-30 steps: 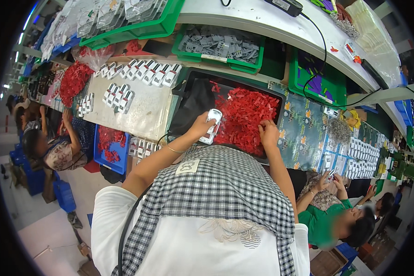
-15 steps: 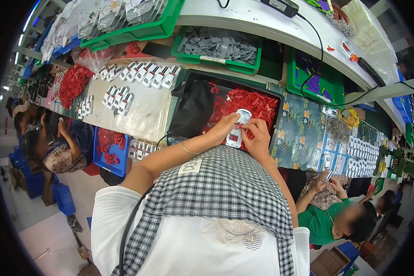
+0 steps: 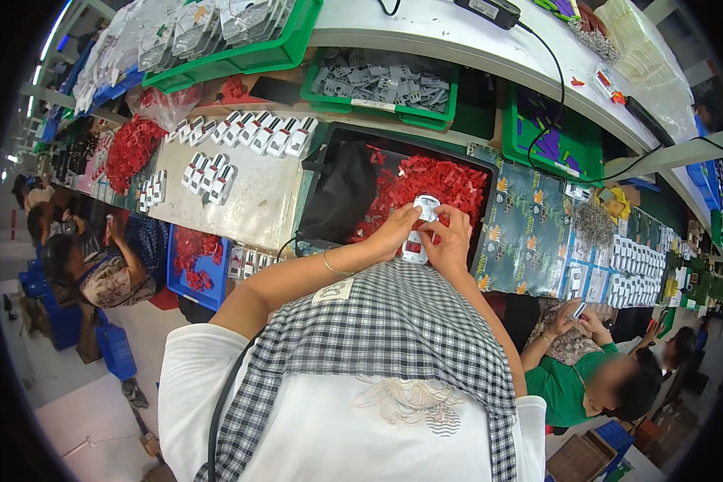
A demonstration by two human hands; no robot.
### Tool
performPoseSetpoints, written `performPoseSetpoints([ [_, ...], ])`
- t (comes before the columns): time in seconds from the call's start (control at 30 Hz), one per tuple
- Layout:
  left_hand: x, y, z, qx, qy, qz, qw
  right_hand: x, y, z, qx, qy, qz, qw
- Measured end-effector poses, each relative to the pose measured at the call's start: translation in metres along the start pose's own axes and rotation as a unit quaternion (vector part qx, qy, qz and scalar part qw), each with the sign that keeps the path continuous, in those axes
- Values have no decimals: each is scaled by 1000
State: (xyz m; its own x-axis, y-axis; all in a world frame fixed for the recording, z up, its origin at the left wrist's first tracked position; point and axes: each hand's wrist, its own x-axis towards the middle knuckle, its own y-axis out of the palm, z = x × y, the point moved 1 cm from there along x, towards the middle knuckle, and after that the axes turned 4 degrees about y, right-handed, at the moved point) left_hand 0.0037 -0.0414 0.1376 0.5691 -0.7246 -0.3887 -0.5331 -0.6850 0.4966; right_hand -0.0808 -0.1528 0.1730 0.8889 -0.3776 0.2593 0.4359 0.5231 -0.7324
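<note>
Over the front of a black tray (image 3: 478,239), my left hand (image 3: 395,228) and my right hand (image 3: 451,234) come together around a small white plastic casing (image 3: 427,206). The left fingers clasp it from the left side. Thumb and fingers of the right hand are bent onto its middle, and whether they pinch a separate part is hidden. A white end with a dark red patch (image 3: 414,246) shows below the fingers; I cannot tell whether it is one piece with the upper end. Heaped in the tray are small red plastic parts (image 3: 446,178), beside a black cloth or bag (image 3: 341,193).
Rows of white casings (image 3: 249,132) stand on the board to the left. Behind the tray sits a green bin (image 3: 386,116) of grey parts, with another green bin (image 3: 590,153) at right. A shelf edge (image 3: 426,44) overhangs. Co-workers sit on both sides, one in green (image 3: 574,386).
My right fingers have shifted over the casing's middle, covering more of it and its red part. The casing sits slightly lower and further right. Both hands stay on it.
</note>
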Motion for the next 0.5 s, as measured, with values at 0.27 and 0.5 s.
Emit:
performPoseSetpoints([
  [0.27, 0, 4, -3, 54, 21, 21, 998, -2, -1, -2, -4, 10, -58, 998],
  [0.5, -2, 3, -1, 57, 18, -1, 998, -4, 2, -2, 23, 23, -46, 998],
])
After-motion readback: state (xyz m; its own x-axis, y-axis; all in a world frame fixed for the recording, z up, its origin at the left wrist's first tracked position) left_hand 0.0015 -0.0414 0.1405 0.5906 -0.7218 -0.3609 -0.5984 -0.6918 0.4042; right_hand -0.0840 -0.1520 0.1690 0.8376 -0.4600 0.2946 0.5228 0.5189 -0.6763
